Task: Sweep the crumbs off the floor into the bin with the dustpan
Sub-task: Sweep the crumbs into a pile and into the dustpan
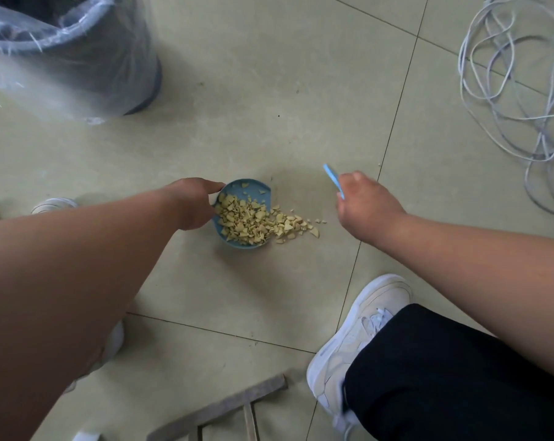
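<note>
- The sweeping step is judged to be in hand: most of the crumbs (248,222) are heaped inside the small blue dustpan (242,214) at the centre of the frame, while a tail of them spills past its open edge onto the floor (269,122) just to the right.
- A few stray bits are seen a little further right of the heap, and one lone speck lies near the tile joint above the right hand.
- The dustpan is held at its left rim by the left hand (193,203); the fingers are curled round the edge with the forefinger laid along the top rim, so a closed, gripping hold is shown.
- A thin blue brush handle (333,181) is gripped in the right hand (364,208), right of centre; the fingers are wrapped tight, and the bristle end is hidden behind the hand.
- The right hand is held apart from the crumbs, with bare tile between.
- The next move is judged to call for the brush to be brought down right of the spilled tail and drawn leftward into the pan, with the pan pressed flat.
- The bin (69,52), lined with a clear bag, stands at the upper left, well apart from the pan; tipping has not yet been done.
</note>
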A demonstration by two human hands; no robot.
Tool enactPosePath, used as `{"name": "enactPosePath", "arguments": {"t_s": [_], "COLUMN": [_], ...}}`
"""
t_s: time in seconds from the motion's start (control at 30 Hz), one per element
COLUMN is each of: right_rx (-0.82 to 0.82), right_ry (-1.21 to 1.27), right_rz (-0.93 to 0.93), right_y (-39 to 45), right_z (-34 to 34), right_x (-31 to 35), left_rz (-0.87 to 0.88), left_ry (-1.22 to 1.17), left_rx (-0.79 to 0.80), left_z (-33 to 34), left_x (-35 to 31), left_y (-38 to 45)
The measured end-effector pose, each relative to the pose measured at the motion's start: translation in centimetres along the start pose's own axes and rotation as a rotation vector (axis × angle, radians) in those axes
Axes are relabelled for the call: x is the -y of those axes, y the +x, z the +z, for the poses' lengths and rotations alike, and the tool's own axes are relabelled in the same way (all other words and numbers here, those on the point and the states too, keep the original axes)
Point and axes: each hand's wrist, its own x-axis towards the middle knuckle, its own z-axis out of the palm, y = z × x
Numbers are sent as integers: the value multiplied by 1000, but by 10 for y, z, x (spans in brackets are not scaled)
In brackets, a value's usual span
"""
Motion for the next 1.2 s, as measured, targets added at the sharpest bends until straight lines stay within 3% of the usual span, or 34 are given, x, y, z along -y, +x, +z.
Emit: {"name": "enactPosePath", "arguments": {"t_s": [0.1,0.23,0.4,0.7,1.03,1.2], "right_rx": [118,226,177,110,-24,-59], "right_ry": [-46,-51,155,245,412,607], "right_rz": [45,-33,-11,-122,-145,18], "right_y": [-21,-42,-37,-27,-2,13], "right_z": [11,29,39,46,21,1], "right_x": [-4,25,73,130,101,72], "left_rz": [20,4,29,23,-15,14], "left_ry": [48,46,77,47,0,125], "left_rx": [-1,27,23,42,56,28], "left_z": [0,4,3,3,1,1], "left_x": [1,3,-3,-3,-5,-5], "left_y": [-4,-4,-7,-6,-11,-12]}}
